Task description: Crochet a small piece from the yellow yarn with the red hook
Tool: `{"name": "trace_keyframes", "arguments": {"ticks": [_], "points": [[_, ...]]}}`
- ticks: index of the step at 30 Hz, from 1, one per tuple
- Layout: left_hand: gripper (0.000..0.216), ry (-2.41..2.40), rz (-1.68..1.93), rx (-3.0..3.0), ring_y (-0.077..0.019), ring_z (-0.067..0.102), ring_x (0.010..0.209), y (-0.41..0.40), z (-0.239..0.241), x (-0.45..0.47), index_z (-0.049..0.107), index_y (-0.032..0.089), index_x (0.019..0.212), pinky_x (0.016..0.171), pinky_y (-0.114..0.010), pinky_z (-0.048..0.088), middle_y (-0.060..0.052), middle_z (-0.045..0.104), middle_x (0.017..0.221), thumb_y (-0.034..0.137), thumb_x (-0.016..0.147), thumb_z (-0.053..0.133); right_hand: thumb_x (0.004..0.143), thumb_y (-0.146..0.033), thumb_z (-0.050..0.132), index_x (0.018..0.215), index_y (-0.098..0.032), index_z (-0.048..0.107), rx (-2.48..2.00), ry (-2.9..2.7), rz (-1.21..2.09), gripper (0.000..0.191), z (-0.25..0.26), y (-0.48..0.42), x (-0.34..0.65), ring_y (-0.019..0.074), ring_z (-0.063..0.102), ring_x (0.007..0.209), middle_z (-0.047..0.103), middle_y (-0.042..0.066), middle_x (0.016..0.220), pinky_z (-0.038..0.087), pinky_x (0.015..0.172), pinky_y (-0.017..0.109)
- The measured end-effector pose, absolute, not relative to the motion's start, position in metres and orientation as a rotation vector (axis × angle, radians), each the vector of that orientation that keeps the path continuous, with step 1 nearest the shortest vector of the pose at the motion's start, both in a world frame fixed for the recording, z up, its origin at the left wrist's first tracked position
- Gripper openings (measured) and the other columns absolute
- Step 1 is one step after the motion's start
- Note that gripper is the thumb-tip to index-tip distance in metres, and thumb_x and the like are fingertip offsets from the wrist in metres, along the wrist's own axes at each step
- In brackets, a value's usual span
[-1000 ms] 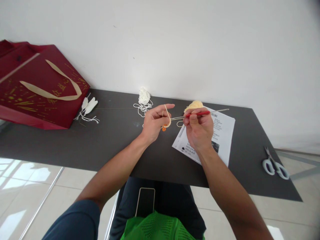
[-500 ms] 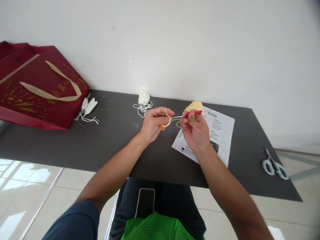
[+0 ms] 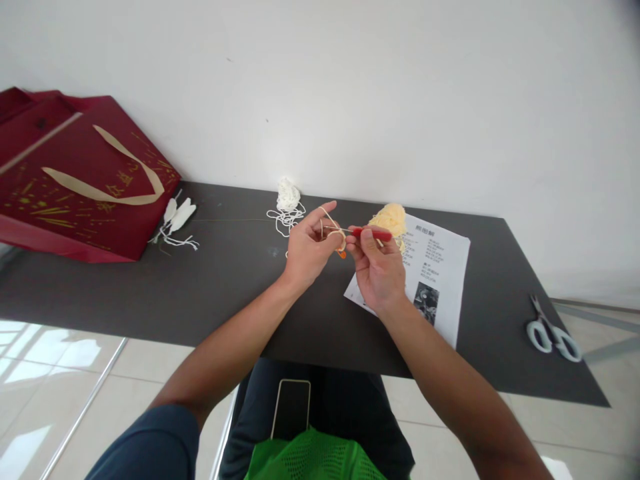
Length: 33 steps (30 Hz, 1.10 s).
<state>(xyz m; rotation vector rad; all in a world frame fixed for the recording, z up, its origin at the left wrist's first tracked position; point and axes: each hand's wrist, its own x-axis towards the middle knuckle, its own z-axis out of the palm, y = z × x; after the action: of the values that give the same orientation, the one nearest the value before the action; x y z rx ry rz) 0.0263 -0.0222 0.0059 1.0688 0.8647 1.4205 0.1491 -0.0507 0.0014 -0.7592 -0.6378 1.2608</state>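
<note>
Over the middle of the dark table, my left hand [image 3: 311, 248] pinches a small piece of cream crochet work [image 3: 341, 241], with yarn looped over its raised index finger. A bit of orange [image 3: 343, 254] shows at the lower edge of that piece. My right hand [image 3: 377, 267] grips a crochet hook [image 3: 371, 234] by its red handle, and the thin metal shaft points left into the yarn by my left fingers. Behind my right hand lies a ball of pale yellow yarn [image 3: 390, 218], partly on the printed sheet [image 3: 443, 267]. The hook's tip is too small to make out.
White yarn [image 3: 288, 195] lies in a loose heap near the wall. Small white crocheted pieces [image 3: 179, 217] with tails lie beside a red paper bag [image 3: 90, 173] at left. Scissors [image 3: 553, 333] rest near the table's right end. A phone [image 3: 291, 408] lies on my lap.
The hook has moved left, its shaft now at the yarn by my left fingers, and my hands are closer together. My left index finger has lifted and stretched out.
</note>
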Motion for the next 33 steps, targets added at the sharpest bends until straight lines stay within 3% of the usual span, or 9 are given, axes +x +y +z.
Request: {"name": "trace_keyframes", "arguments": {"ticks": [8, 18, 33], "points": [[0.053, 0.911, 1.460, 1.102, -0.0086, 0.062, 0.061, -0.022, 0.006, 0.027, 0.069, 0.018, 0.122, 0.060, -0.023, 0.050, 0.005, 0.069, 0.075, 0.013, 0.070, 0.073, 0.086, -0.035, 0.082, 0.088, -0.022, 0.070, -0.776, -0.726, 1.130, 0.017, 0.004, -0.051, 0.151, 0.0077, 0.070, 0.068, 0.079, -0.002, 0.090, 0.061, 0.062, 0.021], [0.049, 0.963, 1.510, 1.125, -0.0094, 0.059, 0.058, -0.024, 0.009, 0.026, 0.069, 0.019, 0.116, 0.058, -0.024, 0.050, 0.006, 0.065, 0.071, 0.011, 0.069, 0.069, 0.091, -0.025, 0.075, 0.094, -0.025, 0.064, -0.770, -0.919, 0.832, 0.011, -0.003, -0.053, 0.155, 0.0077, 0.064, 0.064, 0.075, -0.002, 0.092, 0.057, 0.062, 0.024], [0.043, 1.076, 1.575, 1.173, -0.0094, 0.059, 0.061, -0.027, 0.009, 0.027, 0.070, 0.020, 0.114, 0.060, -0.024, 0.047, 0.005, 0.067, 0.074, 0.013, 0.072, 0.070, 0.093, -0.022, 0.072, 0.100, -0.024, 0.068, -0.825, -1.095, 0.559, 0.009, -0.002, -0.061, 0.150, 0.0116, 0.074, 0.067, 0.078, 0.000, 0.096, 0.065, 0.062, 0.029]]}}
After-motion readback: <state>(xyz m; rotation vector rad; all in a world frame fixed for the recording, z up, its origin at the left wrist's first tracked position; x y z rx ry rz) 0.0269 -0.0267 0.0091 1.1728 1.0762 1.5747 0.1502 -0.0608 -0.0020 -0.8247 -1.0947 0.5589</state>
